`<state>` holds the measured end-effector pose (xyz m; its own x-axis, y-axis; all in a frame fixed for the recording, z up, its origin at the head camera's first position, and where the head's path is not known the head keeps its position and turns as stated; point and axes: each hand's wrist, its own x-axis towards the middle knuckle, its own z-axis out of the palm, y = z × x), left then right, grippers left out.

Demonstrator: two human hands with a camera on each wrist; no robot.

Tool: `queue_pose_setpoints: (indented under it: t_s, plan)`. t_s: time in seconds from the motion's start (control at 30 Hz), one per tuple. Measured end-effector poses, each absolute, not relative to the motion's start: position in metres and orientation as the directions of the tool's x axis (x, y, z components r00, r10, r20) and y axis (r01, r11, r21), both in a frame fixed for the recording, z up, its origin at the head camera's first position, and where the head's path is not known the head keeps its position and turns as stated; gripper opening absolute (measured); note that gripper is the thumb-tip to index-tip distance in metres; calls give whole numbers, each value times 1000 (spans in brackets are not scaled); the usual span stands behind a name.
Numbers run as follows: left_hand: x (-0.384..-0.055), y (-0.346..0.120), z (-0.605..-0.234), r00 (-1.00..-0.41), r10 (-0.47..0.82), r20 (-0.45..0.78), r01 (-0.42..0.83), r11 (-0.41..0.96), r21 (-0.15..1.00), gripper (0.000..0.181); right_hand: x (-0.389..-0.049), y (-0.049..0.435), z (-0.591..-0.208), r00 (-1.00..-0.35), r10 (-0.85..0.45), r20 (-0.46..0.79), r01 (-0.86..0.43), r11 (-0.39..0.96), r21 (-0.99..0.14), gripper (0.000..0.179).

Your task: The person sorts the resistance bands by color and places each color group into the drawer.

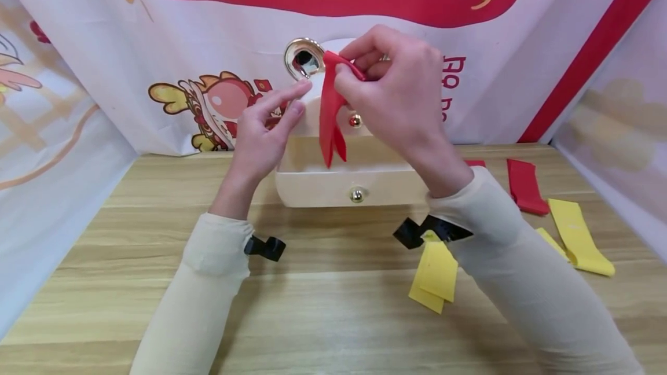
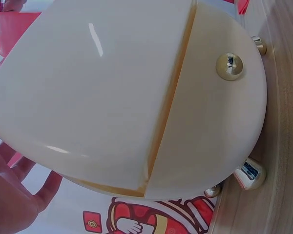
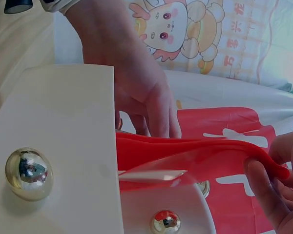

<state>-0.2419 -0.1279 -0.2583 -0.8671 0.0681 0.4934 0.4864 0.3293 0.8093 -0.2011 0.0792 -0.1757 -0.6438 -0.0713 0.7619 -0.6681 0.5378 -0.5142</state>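
A small cream cabinet (image 1: pixel 359 188) with gold ball knobs stands against the backdrop, its lower drawer (image 1: pixel 307 183) pulled out. My right hand (image 1: pixel 398 83) pinches a red elastic band (image 1: pixel 329 109) between thumb and fingers. The band hangs doubled over the open drawer, its two ends pointing down. In the right wrist view, the held band (image 3: pixel 205 151) looks smooth and partly see-through. My left hand (image 1: pixel 263 132) is at the cabinet's upper left side, index finger and thumb extended towards it. Seen from the left wrist, the left hand's fingers (image 2: pixel 46 190) are spread beside the cabinet wall.
On the table's right lie another red band (image 1: pixel 526 187) and a folded yellow band (image 1: pixel 578 236). A further yellow band (image 1: pixel 435 274) lies near my right sleeve. A round gold-rimmed ring (image 1: pixel 304 59) shows at the cabinet's top left. Printed cloth (image 1: pixel 250 4) walls the table at the back and sides.
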Motion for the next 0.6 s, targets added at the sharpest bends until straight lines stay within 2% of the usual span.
queue_pose_setpoints:
  t_s: [0.27, 0.6]
  plan:
    - [-241, -129, -258, -865, 66, 497, 489, 333, 806, 34, -199, 72, -183, -676, -63, 734, -645, 532, -548, 19]
    - [-241, -126, -256, -864, 75, 497, 496, 290, 819, 34, -188, 53, -212, -717, -79, 693, -622, 522, -584, 14]
